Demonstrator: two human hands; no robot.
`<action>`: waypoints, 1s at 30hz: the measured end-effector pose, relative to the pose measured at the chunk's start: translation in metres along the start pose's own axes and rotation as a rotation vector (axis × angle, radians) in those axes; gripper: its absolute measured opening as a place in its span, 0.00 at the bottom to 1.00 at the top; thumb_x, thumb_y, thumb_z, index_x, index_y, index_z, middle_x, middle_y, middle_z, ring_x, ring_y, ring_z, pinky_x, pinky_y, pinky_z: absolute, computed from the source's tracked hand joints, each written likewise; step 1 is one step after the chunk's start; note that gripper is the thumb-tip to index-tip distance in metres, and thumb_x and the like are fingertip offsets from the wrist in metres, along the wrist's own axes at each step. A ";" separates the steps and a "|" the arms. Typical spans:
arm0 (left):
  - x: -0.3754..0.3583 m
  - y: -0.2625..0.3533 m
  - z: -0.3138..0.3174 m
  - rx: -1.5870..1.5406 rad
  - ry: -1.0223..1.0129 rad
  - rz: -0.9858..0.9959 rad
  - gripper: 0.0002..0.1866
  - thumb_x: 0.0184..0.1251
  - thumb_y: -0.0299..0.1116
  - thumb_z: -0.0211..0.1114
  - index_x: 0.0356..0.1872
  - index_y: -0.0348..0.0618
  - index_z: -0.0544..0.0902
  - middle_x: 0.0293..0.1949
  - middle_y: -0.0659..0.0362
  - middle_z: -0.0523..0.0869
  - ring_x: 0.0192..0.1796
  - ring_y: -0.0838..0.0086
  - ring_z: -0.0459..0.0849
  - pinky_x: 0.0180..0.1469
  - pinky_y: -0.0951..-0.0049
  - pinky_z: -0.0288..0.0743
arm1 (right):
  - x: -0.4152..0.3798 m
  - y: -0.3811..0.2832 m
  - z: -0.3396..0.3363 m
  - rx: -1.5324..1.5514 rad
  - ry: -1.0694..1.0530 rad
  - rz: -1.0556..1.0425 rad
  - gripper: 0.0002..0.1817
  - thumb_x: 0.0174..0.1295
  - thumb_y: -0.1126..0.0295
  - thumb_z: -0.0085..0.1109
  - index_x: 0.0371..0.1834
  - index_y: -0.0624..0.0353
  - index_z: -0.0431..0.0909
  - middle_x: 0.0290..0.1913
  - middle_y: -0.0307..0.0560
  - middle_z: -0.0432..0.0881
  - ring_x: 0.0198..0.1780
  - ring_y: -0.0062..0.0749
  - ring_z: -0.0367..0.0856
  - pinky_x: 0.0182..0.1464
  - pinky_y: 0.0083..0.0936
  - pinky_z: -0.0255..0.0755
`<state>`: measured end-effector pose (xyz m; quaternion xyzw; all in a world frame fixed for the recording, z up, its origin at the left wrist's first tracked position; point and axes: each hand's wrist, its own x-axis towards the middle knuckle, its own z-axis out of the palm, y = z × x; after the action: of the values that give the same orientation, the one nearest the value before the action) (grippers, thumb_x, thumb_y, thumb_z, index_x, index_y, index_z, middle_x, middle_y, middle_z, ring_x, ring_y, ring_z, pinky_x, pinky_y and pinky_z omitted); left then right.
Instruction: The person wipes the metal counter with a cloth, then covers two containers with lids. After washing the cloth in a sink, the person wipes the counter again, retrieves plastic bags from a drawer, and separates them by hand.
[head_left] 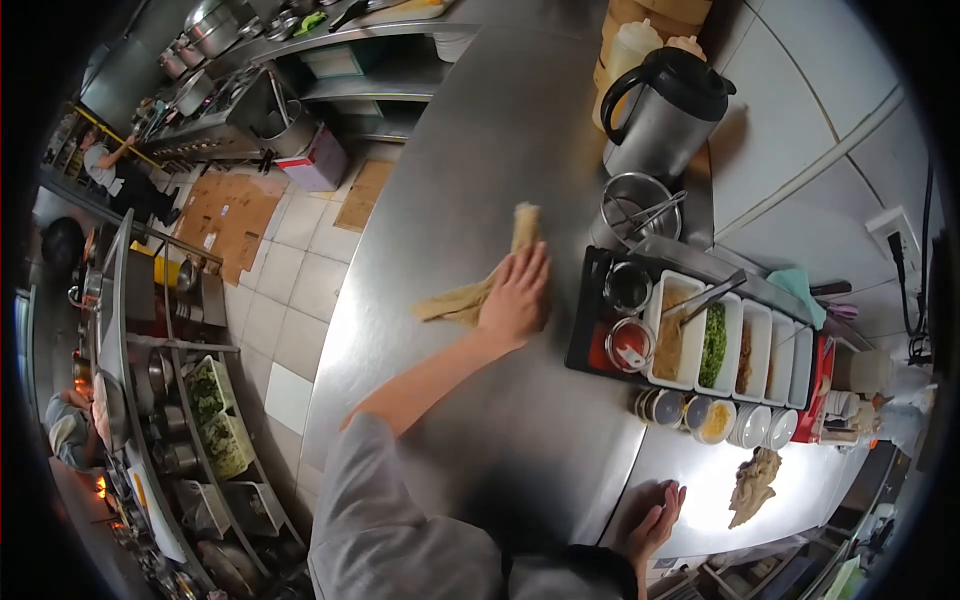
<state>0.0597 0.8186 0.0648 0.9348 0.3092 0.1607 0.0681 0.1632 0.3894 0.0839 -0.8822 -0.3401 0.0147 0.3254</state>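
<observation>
My left hand (515,300) presses down on a tan cloth (455,304) on the steel counter (420,220). Its fingers lie over the folded cloth, which sticks out beyond the fingertips and to the left. My right hand (655,522) is low at the right, beside the seam of the counter, with fingers loosely bent and nothing visible in them. A second crumpled brown cloth (755,486) lies to the right of that hand.
Along the wall stand a steel jug (665,115), a metal pot with utensils (637,212) and a black tray (585,335) of garnish containers. Small stacked cups (715,422) line its near side. Leftward are shelves (165,400), tiled floor and stoves; two people stand farther off.
</observation>
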 end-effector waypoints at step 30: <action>-0.010 -0.198 -0.058 0.089 0.128 -0.947 0.29 0.65 0.51 0.43 0.40 0.28 0.77 0.40 0.40 0.82 0.42 0.47 0.81 0.49 0.54 0.72 | -0.002 0.006 0.006 -0.017 0.016 -0.017 0.21 0.70 0.66 0.34 0.60 0.68 0.64 0.62 0.57 0.67 0.66 0.53 0.60 0.67 0.40 0.51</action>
<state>-0.0777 0.9721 0.0718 0.6813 0.7113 0.1558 0.0747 0.1635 0.3880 0.0752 -0.8821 -0.3450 0.0018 0.3207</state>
